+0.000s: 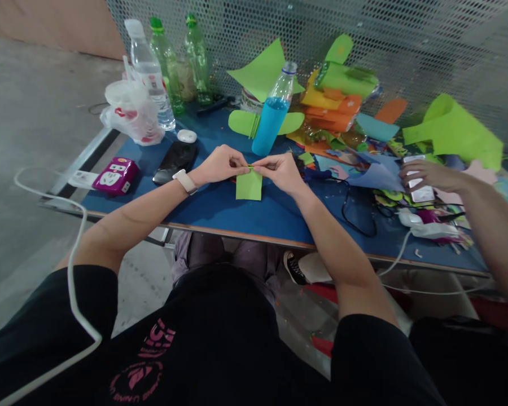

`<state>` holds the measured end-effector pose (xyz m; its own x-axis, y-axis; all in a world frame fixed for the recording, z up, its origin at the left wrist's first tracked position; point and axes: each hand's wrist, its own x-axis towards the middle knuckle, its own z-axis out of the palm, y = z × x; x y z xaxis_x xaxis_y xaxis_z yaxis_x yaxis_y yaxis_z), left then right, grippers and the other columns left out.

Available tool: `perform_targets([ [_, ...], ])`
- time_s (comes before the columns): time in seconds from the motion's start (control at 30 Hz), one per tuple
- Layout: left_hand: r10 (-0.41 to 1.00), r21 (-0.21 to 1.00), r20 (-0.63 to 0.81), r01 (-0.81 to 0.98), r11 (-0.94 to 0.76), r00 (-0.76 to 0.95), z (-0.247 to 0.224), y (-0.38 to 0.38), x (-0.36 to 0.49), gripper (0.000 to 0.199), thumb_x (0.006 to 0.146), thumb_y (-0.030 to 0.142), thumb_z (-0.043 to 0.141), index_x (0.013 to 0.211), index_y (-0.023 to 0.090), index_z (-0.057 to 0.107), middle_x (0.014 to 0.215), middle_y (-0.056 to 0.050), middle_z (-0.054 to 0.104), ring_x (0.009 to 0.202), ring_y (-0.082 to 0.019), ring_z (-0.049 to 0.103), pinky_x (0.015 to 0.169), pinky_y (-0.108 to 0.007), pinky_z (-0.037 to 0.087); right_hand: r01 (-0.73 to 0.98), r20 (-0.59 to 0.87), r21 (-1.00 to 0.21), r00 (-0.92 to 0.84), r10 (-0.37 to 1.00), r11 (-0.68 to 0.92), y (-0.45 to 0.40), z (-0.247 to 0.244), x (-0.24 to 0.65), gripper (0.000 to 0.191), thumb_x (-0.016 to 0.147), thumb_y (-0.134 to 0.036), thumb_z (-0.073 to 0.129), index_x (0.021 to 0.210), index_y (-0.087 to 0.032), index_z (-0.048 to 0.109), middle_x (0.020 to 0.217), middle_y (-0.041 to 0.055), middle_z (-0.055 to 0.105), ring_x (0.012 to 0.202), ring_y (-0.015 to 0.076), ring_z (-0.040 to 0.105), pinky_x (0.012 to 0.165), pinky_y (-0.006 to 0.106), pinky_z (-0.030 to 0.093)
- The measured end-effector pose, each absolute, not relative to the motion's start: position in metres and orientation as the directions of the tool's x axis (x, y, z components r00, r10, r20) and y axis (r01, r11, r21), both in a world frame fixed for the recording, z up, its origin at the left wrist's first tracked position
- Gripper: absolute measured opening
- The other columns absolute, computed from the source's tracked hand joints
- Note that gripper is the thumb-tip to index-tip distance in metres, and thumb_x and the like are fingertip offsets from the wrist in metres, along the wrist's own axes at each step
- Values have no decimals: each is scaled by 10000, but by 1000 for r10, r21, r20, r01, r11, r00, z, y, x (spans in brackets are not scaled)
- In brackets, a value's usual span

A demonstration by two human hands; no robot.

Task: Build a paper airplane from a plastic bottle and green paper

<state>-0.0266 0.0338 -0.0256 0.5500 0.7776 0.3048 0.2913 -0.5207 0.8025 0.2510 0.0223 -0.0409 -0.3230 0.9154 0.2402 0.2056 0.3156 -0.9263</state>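
Head view: left hand (220, 164) and right hand (281, 169) pinch green paper (249, 185) over blue table (220, 208), mesh wall (406, 34) behind

- looks like a makeshift craft workspace, not a home or an office
- blue table (220, 208) buried in cut foam sheets (342, 101), green, orange and blue, scraps everywhere
- perforated metal panel (406, 34) right behind it, bare concrete floor (25, 141)
- water bottles (169, 62) and a phone (175, 160) dumped at the edge

The blue desk (220, 206) carries bottles (169, 62), a black phone (175, 160), a magenta box (115, 175) and heaped coloured paper (342, 107).
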Motion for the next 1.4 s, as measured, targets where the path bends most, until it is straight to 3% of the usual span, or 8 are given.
perform_targets([
  [0.47, 790, 786, 288, 338, -518, 541, -25, 32, -25, 427, 1077, 573, 879, 932, 176, 948, 788, -84, 856, 685, -177, 668, 625, -317, 469, 220, 229, -928, -298, 927, 300, 18, -35, 249, 514, 783, -752, 1165, 940, -290, 1005, 1057, 105, 977, 1057, 397, 949, 1003, 589, 807],
  [0.8, 775, 742, 316, 367, -562, 548, -26, 35, -25, 403, 1090, 513, 829, 880, 181, 916, 730, -58, 797, 673, -170, 579, 656, -344, 434, 195, 218, -940, -283, 934, 279, 21, -38, 247, 567, 728, -788, 1173, 891, -276, 990, 1011, 99, 970, 974, 349, 929, 907, 510, 802],
  [1.0, 773, 714, 320, 398, -577, 548, -25, 35, -25, 520, 1117, 541, 813, 719, 207, 793, 654, -40, 708, 652, -171, 533, 657, -359, 414, 206, 226, -936, -274, 935, 286, 21, -38, 246, 568, 734, -809, 1163, 884, -289, 990, 989, 85, 969, 953, 341, 924, 856, 489, 791],
  [1.17, 788, 737, 321, 384, -557, 525, -26, 34, -25, 386, 1064, 524, 851, 864, 201, 918, 738, -60, 803, 674, -176, 575, 668, -357, 440, 191, 234, -936, -291, 928, 296, 21, -39, 247, 614, 727, -854, 1147, 894, -282, 999, 970, 91, 962, 920, 330, 912, 838, 486, 789],
  [1.4, 784, 788, 306, 318, -527, 541, -24, 33, -25, 424, 1011, 591, 916, 887, 186, 932, 676, -52, 756, 649, -158, 562, 632, -324, 441, 197, 261, -923, -308, 915, 330, 20, -37, 249, 582, 729, -830, 1163, 939, -303, 1031, 989, 97, 970, 962, 370, 933, 923, 552, 798],
])
